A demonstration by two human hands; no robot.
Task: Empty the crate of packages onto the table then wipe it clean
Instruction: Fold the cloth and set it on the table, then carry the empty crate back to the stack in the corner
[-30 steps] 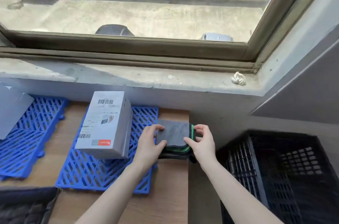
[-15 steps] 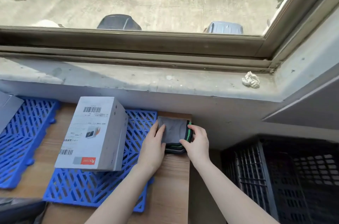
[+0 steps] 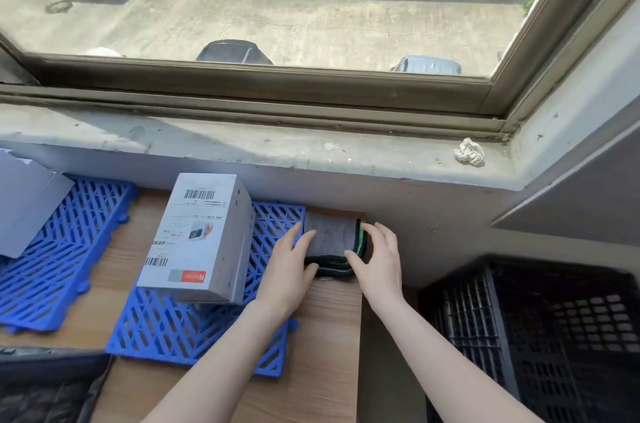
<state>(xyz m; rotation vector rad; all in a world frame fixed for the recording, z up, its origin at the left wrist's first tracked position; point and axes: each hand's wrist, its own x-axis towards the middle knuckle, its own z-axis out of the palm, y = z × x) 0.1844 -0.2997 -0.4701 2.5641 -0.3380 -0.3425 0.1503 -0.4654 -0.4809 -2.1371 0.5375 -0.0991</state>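
A folded stack of cloths (image 3: 329, 237), grey on top with green and black edges, lies at the far right corner of the wooden table (image 3: 329, 336). My left hand (image 3: 287, 270) grips its left side, thumb under the front edge. My right hand (image 3: 377, 261) grips its right side with fingers over the green edge. A white package box (image 3: 199, 239) with barcodes stands on a blue plastic grid mat (image 3: 194, 336) just left of my left hand. A black plastic crate (image 3: 540, 336) sits on the floor to the right of the table, and what shows of its inside holds nothing.
A second blue grid mat (image 3: 59, 256) lies at the left with a grey box (image 3: 24, 204) on it. A dark bag (image 3: 45, 388) fills the lower left corner. The concrete windowsill (image 3: 277, 149) runs behind the table, with a crumpled white rag (image 3: 469, 152) on it.
The view has shifted a little from frame to frame. Both hands have stayed on the cloth stack at the table corner, and my right fingers now sit further over its right edge.
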